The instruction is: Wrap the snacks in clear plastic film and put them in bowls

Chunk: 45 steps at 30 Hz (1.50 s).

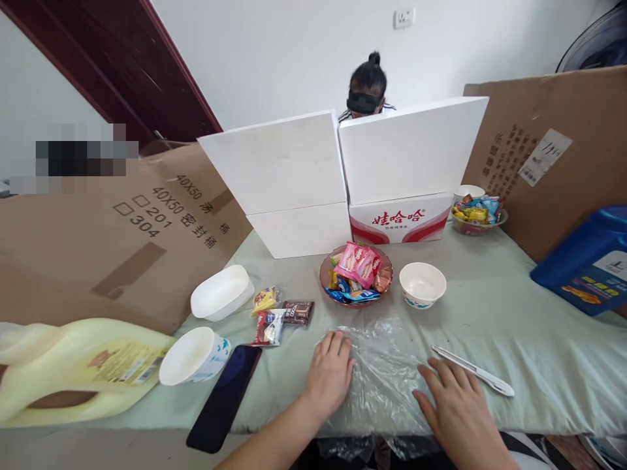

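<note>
A clear plastic bag (382, 372) lies crumpled on the cloth-covered table, its near end hanging over the front edge. My left hand (332, 369) rests on its left side, palm down, fingers loosely stretched. On the right side, my right hand (455, 408) lies flat with fingers spread, touching the bag's edge. Just beyond those fingertips is a slim white tool (477, 373) that looks like a craft knife. Neither hand grips anything. Beyond the bag stands a pinkish glass bowl (324, 287) of wrapped snacks, with a white paper bowl (422, 285) to its right.
Left are several snack packets (268, 326), a white tray (223, 294), another paper bowl (193, 358), a phone (225, 398) and a yellow jug (112, 372). A second snack bowl (473, 226) and blue jug (582, 267) stand right. White boxes (298, 176) separate me from another person (367, 85).
</note>
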Each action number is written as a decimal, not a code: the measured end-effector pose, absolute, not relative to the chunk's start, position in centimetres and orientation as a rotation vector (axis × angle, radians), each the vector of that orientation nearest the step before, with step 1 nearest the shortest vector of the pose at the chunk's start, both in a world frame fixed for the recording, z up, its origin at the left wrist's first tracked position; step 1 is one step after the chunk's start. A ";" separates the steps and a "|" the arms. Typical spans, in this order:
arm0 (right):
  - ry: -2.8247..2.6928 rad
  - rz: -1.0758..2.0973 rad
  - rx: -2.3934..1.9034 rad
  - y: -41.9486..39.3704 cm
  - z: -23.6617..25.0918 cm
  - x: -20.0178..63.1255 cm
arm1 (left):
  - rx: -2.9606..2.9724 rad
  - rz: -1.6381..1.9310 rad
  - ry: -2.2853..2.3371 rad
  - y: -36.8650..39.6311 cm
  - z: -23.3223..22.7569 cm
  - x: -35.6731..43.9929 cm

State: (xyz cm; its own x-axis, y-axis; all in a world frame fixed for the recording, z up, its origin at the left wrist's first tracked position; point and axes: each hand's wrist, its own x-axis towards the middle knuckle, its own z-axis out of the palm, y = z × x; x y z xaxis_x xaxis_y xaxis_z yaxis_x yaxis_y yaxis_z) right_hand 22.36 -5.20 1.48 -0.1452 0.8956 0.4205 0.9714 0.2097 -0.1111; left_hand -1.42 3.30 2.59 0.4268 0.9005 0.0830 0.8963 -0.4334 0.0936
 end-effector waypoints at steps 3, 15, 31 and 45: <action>-2.148 -0.060 -1.675 -2.6 4.1 20.2 | 2.623 0.222 1.495 3.2 2.4 0.5; -2.238 -0.099 -1.763 1.3 -0.1 21.2 | 2.482 0.149 1.517 3.9 4.5 -1.4; -2.271 0.303 -1.568 1.5 0.2 24.0 | 2.411 0.587 1.506 4.5 2.4 -7.1; -2.499 0.714 -1.231 -5.6 2.6 25.1 | 2.506 0.144 0.983 -1.6 3.6 -12.7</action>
